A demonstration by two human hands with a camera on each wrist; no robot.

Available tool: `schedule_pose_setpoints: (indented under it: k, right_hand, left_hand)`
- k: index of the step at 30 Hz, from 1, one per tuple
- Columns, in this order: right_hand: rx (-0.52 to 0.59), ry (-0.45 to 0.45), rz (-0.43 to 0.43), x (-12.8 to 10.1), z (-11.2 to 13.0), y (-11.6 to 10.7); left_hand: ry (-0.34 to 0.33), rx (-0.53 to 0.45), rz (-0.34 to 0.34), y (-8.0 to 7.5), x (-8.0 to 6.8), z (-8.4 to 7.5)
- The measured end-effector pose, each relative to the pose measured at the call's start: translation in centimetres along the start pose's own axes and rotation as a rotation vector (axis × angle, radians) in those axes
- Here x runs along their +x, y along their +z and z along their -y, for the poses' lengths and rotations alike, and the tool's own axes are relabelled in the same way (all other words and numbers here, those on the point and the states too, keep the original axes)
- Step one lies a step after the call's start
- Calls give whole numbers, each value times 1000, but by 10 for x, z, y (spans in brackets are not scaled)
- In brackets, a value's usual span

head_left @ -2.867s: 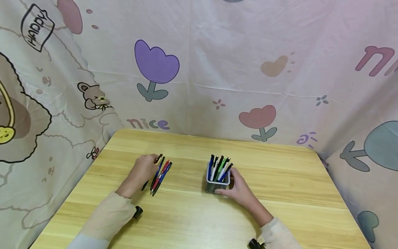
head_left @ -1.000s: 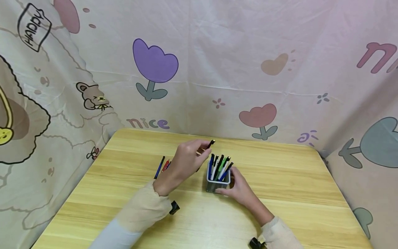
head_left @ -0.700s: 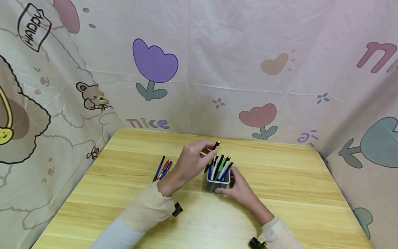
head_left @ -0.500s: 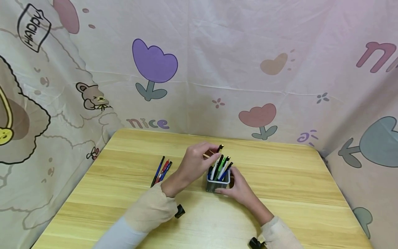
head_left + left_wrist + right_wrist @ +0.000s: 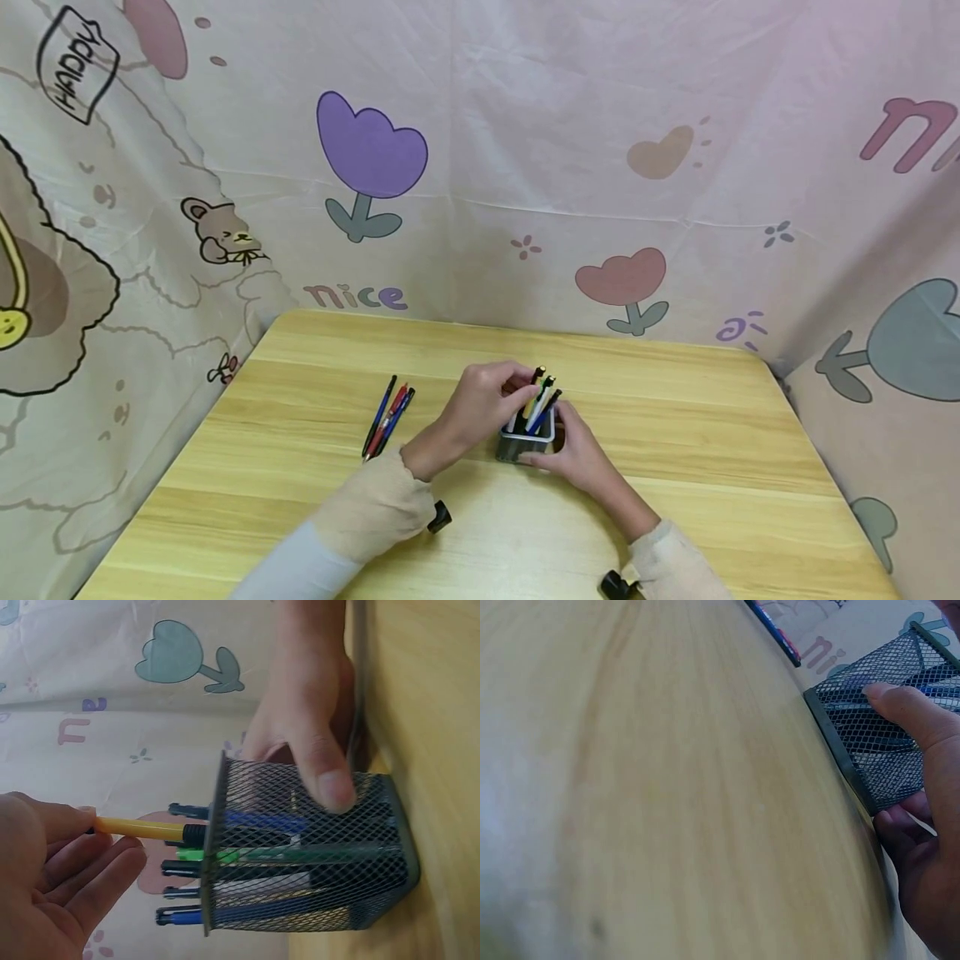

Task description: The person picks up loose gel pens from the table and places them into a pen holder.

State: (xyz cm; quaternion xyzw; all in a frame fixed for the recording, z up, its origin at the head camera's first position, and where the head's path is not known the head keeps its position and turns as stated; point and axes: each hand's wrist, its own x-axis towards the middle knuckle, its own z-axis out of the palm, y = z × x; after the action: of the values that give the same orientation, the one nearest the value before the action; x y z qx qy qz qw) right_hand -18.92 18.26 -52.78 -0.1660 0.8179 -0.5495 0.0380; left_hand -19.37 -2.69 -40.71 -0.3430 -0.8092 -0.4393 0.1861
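Observation:
A black mesh pen holder (image 5: 517,451) stands upright on the table with several pens in it, among them a green pen (image 5: 225,856) and a blue pen (image 5: 184,918). My right hand (image 5: 581,454) grips its side, thumb on the mesh in both wrist views. Above the rim, my left hand (image 5: 483,406) pinches the end of a yellow pen (image 5: 142,828) with a black grip section. That pen's lower end reaches into the holder's mouth; its tip is hard to make out behind the mesh.
Left of the holder, several blue, black and red pens (image 5: 388,419) lie side by side on the wooden table (image 5: 675,433). A printed cloth (image 5: 487,167) hangs behind the table and along its sides. Each sleeve carries a small black device (image 5: 440,517) at the wrist.
My left hand took a pen from the group on the table, carried it right to the holder, and has lowered it into the mouth. The right hand stays on the holder.

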Motion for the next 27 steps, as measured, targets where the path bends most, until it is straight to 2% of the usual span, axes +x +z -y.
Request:
schedule_pose_setpoints:
  k: [13,27]
  right_hand:
    - [3,11,3,0,2,0]
    - [-83,37,-31,-1,6,1]
  left_hand:
    - [-65,104,157,21,-9,3]
    - [-113,146,212,28,-9,7]
